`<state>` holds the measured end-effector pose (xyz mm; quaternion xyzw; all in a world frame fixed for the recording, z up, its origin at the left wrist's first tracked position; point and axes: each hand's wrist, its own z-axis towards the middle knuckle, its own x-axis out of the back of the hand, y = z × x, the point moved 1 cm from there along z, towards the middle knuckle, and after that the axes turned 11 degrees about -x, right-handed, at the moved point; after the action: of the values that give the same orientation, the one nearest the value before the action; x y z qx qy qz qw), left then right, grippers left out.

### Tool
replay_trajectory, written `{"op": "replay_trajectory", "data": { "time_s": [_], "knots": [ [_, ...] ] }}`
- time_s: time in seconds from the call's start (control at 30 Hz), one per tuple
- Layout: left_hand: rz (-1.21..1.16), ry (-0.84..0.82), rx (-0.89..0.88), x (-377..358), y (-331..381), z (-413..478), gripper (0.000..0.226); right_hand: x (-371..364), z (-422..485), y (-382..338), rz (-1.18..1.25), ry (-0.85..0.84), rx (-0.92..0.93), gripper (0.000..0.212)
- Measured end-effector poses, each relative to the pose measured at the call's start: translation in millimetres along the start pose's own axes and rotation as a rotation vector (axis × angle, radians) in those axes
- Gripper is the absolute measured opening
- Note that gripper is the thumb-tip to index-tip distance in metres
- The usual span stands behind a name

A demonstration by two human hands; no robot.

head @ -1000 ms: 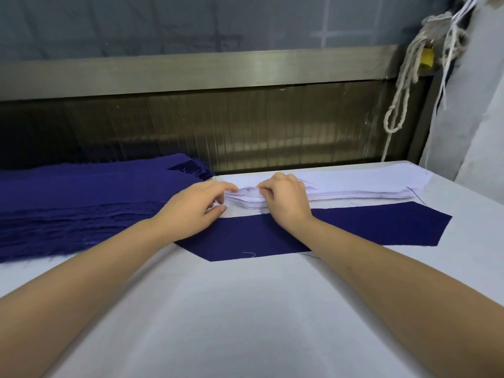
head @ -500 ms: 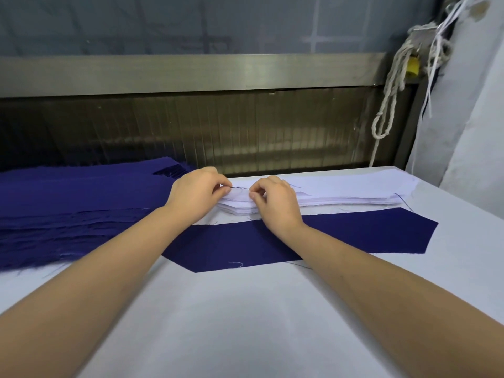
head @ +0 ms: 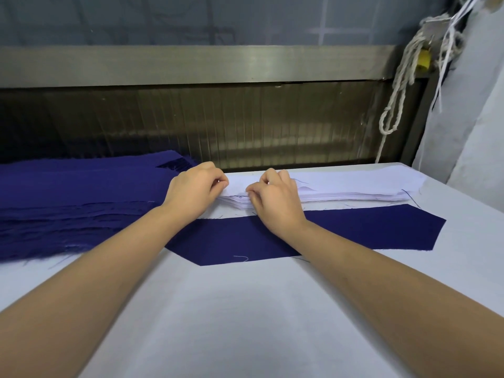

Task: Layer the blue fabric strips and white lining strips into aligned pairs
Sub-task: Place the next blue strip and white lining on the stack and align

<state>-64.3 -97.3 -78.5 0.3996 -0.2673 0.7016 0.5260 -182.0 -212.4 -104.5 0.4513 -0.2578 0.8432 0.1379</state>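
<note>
Head view, both bare forearms reach in from the lower corners toward mid-frame.

Left hand (head: 195,190): centre-left, fingers curled, thumb and forefinger closed tight on the left end of the white lining stack (head: 354,186), at the top layers. Narrow pinch grip. How many layers it holds cannot be told.

Right hand (head: 275,199): just right of the left hand, the two close but apart. Fingers curled down, fingertips pinched on the same left end of the stack, at its near edge. The heel of the hand sits over the upper edge of the single blue strip (head: 368,227).

White lining stack: many thin layers, running from mid-frame to the right, along the far edge of the table (head: 245,323). Left end fanned slightly, a few loose dark threads on it.

Single blue strip: flat on the table just below the white stack in the frame, near it, parallel, ends cut at an angle. Partly hidden by both forearms. A small pale thread lies on its lower edge.

Blue fabric stack (head: 76,200): thick pile at left of frame, frayed edges, the left wrist over its right end.

Background: metal rail (head: 191,65) across the top, ribbed panel under it. Knotted white rope (head: 395,99) hangs at upper right, beside a small yellow object (head: 423,58). Pale cloth at far right edge.
</note>
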Motion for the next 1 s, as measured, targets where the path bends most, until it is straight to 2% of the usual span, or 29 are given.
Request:
{"op": "replay_trajectory", "data": {
  "time_s": [0.27,0.43,0.6,1.0],
  "knots": [
    [-0.114,-0.056,-0.055,-1.9,-3.3,-6.5,0.019,2.5,0.6,-2.0,0.029,0.008,-0.034,0.028],
    [-0.063,0.021,-0.040,-4.9,-2.6,-5.8,0.019,5.1,0.5,-3.5,0.059,0.008,-0.057,0.026],
    [-0.018,0.052,-0.040,-5.5,-0.3,-4.6,0.018,4.8,-1.1,-3.2,0.073,0.030,-0.052,0.033],
    [-0.071,0.102,-0.039,-5.3,4.6,-6.9,0.013,1.1,3.5,1.5,0.043,0.027,-0.059,0.028]
  ]
}}
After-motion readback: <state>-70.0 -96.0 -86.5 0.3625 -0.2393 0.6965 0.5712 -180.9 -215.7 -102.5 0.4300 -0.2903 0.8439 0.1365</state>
